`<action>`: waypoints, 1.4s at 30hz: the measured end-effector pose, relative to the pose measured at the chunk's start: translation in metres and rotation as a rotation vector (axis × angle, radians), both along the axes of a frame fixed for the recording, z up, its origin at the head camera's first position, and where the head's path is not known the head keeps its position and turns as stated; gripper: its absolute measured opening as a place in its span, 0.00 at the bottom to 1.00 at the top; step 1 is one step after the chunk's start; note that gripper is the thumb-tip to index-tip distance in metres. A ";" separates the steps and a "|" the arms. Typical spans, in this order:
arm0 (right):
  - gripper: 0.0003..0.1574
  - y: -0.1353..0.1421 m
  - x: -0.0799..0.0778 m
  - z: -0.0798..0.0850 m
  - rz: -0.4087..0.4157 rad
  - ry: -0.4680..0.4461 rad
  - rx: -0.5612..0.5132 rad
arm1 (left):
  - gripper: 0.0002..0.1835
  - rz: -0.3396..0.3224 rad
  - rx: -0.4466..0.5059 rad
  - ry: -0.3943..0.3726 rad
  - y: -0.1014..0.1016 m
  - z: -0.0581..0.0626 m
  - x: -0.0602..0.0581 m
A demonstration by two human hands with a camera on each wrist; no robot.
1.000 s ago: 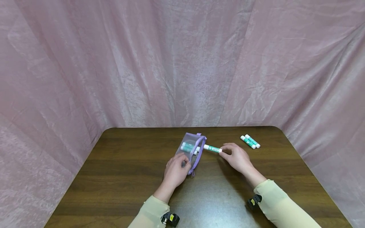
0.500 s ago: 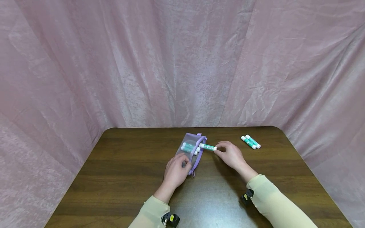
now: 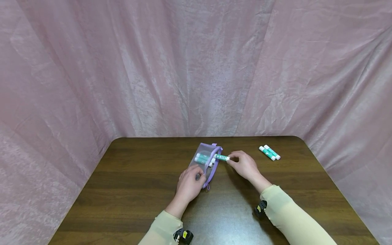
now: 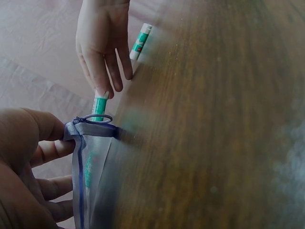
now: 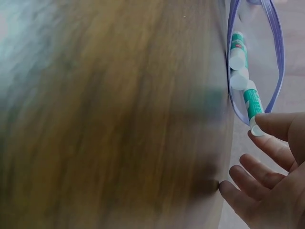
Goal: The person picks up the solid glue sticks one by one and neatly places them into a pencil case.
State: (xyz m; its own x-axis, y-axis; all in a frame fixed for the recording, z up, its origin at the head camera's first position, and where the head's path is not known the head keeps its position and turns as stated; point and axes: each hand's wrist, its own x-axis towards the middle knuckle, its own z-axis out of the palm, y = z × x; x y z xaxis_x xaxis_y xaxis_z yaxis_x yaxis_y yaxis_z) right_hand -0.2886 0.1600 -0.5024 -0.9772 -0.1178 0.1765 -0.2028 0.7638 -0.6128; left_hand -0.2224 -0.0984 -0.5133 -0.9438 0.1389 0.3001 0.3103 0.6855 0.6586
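A purple mesh zip pouch (image 3: 204,147) lies at the middle of the table with its zipped mouth spread toward the right. My left hand (image 3: 187,185) grips the pouch's near side, thumb and fingers on the mesh. Between thumb and index finger, my right hand (image 3: 245,166) pinches the outer end of a green-and-white glue stick (image 5: 253,100). That stick's other end is inside the pouch mouth. More glue sticks (image 5: 238,59) lie within the pouch, white ends toward the opening, and show through the mesh in the head view.
Two loose glue sticks (image 3: 269,152) lie side by side at the table's far right. Brown wood-grain table (image 3: 137,190) extends around the hands. A pink curtain (image 3: 183,68) hangs behind the far edge. A zipper pull (image 3: 208,186) dangles at the pouch's near corner.
My right hand has moved left with the glue stick, from just outside the pouch until its front end is inside the mouth. The left hand and the pouch stay nearly still.
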 end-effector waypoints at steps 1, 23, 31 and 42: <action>0.11 -0.001 -0.001 0.000 -0.001 -0.001 0.001 | 0.12 0.000 0.000 0.001 0.000 0.000 0.000; 0.13 -0.018 -0.011 -0.007 0.014 -0.047 -0.025 | 0.12 0.000 -0.013 0.010 0.001 0.001 0.001; 0.14 -0.023 -0.015 -0.009 0.031 -0.037 -0.018 | 0.11 0.000 -0.011 0.005 0.000 0.001 0.000; 0.15 -0.031 -0.021 -0.010 0.051 -0.018 0.016 | 0.10 0.001 0.006 -0.011 0.000 0.002 0.002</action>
State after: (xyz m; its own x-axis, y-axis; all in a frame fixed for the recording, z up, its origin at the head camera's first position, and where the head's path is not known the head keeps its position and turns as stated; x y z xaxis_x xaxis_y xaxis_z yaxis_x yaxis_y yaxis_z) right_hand -0.3095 0.1294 -0.5124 -0.9728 -0.1704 0.1567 -0.2309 0.7622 -0.6047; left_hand -0.2203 -0.0979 -0.5116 -0.9471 0.1360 0.2908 0.3025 0.6816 0.6662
